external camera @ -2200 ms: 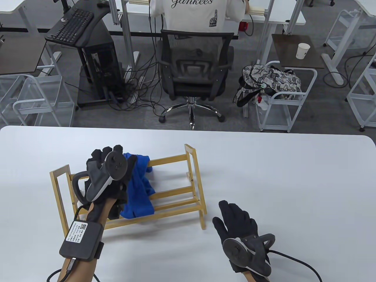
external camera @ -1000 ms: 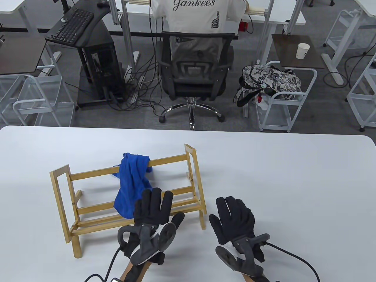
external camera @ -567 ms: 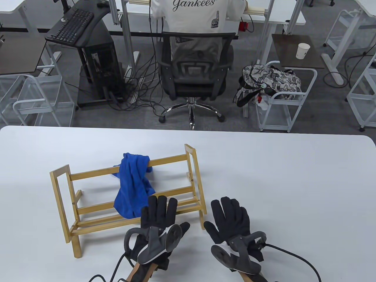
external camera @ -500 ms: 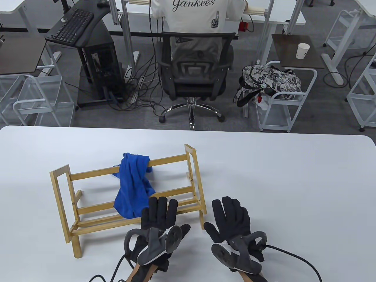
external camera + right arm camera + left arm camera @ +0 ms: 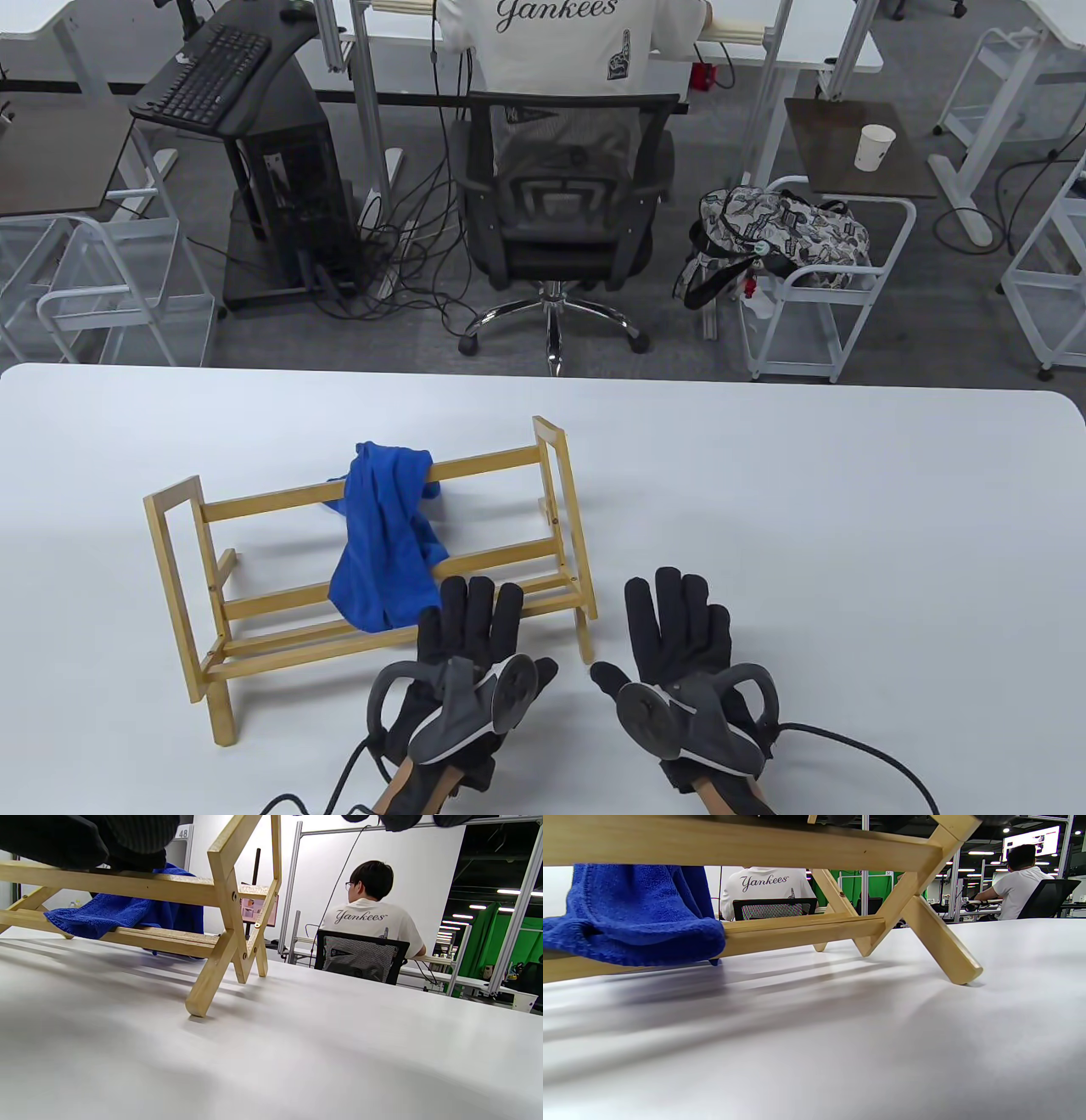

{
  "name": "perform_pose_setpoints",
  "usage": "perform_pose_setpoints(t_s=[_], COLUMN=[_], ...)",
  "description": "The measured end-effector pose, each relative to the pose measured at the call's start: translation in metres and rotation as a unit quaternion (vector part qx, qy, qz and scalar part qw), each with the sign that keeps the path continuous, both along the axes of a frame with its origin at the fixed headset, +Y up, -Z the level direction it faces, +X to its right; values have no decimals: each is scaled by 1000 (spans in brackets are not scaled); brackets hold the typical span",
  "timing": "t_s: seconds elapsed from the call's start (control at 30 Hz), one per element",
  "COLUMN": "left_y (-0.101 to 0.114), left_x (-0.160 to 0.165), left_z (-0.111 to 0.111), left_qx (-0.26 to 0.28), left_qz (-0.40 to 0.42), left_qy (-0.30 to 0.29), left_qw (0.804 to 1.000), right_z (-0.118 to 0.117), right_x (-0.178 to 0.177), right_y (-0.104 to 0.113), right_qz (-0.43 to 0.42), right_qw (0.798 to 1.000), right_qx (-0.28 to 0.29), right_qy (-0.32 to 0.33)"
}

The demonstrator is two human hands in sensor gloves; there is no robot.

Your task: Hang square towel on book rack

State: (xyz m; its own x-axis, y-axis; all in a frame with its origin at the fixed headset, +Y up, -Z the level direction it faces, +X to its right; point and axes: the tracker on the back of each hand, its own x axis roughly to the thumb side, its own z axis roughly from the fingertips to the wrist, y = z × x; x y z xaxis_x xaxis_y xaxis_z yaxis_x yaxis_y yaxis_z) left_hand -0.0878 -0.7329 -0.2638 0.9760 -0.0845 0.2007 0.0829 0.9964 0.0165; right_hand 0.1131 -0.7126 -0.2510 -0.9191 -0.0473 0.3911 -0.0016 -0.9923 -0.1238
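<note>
The blue square towel (image 5: 386,543) hangs bunched over the wooden slatted book rack (image 5: 517,463); hanging looks done. Left hand (image 5: 462,662) and right hand (image 5: 679,658) rest near, fingers spread, empty; next, perhaps tidying.

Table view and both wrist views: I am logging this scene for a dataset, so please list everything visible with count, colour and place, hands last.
book rack: one, light wood, standing on the table's left half.
square towel: one, blue, draped over the rack's top rail and hanging down across the lower rails.
table: one, white, filling the near half.
office chair: one, black mesh, beyond the table, with a seated person in a white Yankees shirt.
paper cup: one, white, on a dark side table, far right.
patterned bag: one, on a white cart.
keyboard: one, black, far left.
left hand: black glove, open, at the rack's front edge.
right hand: black glove, open, right of the rack.
</note>
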Motion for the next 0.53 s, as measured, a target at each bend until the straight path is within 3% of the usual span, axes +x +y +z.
perform_pose_setpoints(t_s=[0.53], left_y=[-2], left_x=[1], left_z=[0], left_qx=[-4], left_qz=[3], left_qy=[-3], left_qw=[1000], right_z=[-2], right_x=[1], right_y=[-3], right_qz=[8], right_qw=[1000], right_qx=[-4], right_qy=[-1])
